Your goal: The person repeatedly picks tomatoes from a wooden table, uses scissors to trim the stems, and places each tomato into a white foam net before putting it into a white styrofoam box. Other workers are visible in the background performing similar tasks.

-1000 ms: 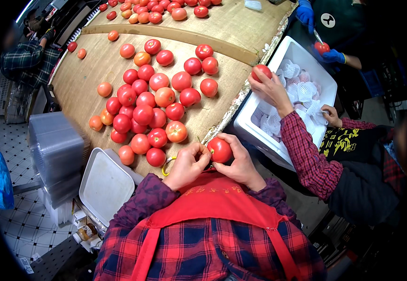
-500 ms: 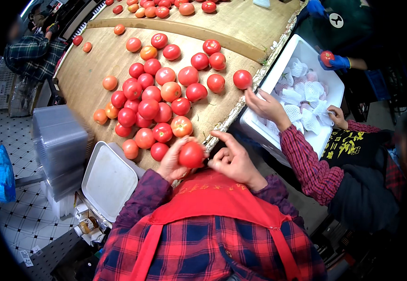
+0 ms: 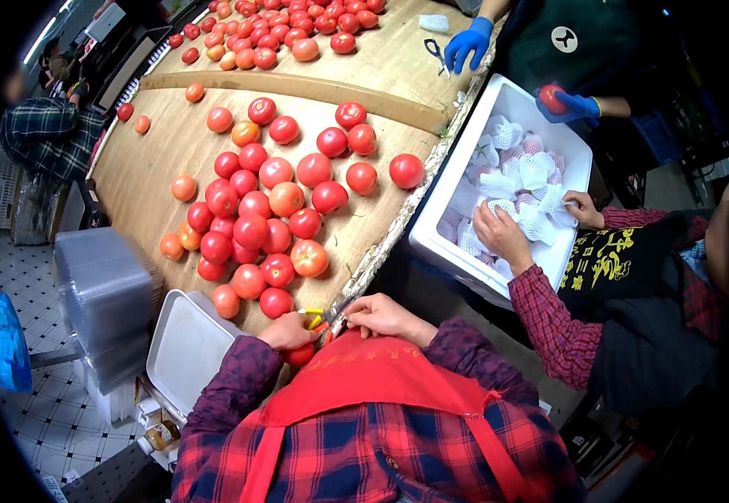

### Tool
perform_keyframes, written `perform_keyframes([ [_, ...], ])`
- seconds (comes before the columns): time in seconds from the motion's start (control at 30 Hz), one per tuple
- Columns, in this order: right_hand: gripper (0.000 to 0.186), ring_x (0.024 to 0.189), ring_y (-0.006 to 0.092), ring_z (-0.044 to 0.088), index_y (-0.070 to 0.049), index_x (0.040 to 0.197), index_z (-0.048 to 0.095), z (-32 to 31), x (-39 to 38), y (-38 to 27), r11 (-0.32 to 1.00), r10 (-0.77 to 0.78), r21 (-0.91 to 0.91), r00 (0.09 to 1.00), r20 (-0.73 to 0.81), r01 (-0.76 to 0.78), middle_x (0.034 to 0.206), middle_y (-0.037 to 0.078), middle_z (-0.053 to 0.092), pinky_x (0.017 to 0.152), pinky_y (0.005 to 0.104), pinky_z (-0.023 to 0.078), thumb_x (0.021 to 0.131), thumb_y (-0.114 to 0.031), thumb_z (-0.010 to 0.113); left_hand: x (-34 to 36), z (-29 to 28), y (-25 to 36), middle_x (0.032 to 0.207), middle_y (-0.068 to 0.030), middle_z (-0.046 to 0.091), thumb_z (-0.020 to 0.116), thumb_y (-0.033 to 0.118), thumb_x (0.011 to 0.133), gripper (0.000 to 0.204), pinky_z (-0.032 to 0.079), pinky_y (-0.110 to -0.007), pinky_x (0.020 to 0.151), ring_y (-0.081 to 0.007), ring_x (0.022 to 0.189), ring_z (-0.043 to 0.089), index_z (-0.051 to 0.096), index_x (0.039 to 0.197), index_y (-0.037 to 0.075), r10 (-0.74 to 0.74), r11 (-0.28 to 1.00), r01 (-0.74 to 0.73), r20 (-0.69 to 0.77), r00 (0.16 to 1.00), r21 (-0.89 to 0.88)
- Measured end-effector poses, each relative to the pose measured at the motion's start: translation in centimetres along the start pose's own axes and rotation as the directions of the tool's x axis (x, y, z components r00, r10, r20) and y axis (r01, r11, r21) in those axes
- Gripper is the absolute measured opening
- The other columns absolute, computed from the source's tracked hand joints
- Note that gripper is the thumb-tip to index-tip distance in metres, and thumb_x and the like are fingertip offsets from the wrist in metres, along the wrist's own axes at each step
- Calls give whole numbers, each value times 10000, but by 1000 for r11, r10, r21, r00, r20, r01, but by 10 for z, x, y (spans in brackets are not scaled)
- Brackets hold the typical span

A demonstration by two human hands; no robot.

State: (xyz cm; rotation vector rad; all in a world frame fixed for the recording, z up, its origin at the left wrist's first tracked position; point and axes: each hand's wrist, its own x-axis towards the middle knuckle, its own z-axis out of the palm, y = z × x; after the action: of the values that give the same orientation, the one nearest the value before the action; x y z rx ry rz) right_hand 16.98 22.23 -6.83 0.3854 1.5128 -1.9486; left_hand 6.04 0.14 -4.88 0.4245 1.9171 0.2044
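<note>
A red tomato [image 3: 300, 355] is partly covered by my left hand [image 3: 287, 333], which is closed on it just in front of my apron. My right hand [image 3: 388, 318] is beside it at the table's near edge, fingers curled and pressed together; what they hold, if anything, is hidden. Between the hands shows a small yellow-handled cutting tool [image 3: 316, 318], its grey end toward my right fingers. Whether either hand grips it is unclear. Many red and orange tomatoes [image 3: 251, 231] lie on the wooden table [image 3: 142, 184] just beyond.
At right, a co-worker's hands reach into a white foam box [image 3: 434, 245] holding white and pink foam nets [image 3: 536, 172]. Another person's blue glove [image 3: 470, 44] is near scissors [image 3: 436, 55]; their other glove holds a tomato [image 3: 552, 99]. Clear plastic containers [image 3: 104, 281] and a tray [image 3: 186, 339] stand left.
My left hand has lowered the tomato toward my apron, and my right fingers have curled in. The yellow-handled tool now shows. The co-worker's hand moved from the table-edge tomato into the foam box.
</note>
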Motion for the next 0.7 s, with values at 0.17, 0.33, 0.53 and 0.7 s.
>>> perform_keyframes([
  [0.17, 178, 639, 83, 596, 1, 1036, 633, -6, -4, 9, 988, -82, -129, 997, 2, 81, 871, 49, 661, 587, 229, 490, 907, -112, 583, 2, -2, -9, 1024, -180, 688, 628, 296, 860, 420, 493, -377, 816, -281, 932, 662, 631, 1180, 24, 113, 992, -112, 12, 994, -57],
  [0.33, 249, 694, 89, 599, -21, 1138, 607, 2, -6, 6, 932, -222, -285, 974, 41, 224, 876, 44, 652, 658, 249, 504, 901, -90, 574, -3, -9, -4, 945, -78, 671, 596, 207, 898, 259, 468, -292, 795, -154, 866, 610, 651, 1073, 24, 207, 909, -193, -2, 978, -370],
  [0.53, 628, 756, 77, 566, -99, 1415, 438, 8, -13, -7, 904, -418, -83, 908, 27, 418, 888, 19, 607, 696, 248, 497, 842, -111, 694, -15, -17, 38, 896, 0, 633, 572, 185, 920, 170, 444, -233, 777, -83, 818, 551, 658, 942, 41, 400, 672, -218, 100, 911, -708],
  [0.7, 554, 861, 43, 553, -62, 1387, 444, 4, -19, -17, 862, -498, -155, 862, -91, 482, 994, -13, 598, 759, 208, 477, 886, -73, 682, -18, -14, 61, 933, -26, 657, 516, 165, 952, 216, 464, -224, 788, -94, 843, 593, 669, 995, 20, 394, 571, -218, 32, 918, -791],
])
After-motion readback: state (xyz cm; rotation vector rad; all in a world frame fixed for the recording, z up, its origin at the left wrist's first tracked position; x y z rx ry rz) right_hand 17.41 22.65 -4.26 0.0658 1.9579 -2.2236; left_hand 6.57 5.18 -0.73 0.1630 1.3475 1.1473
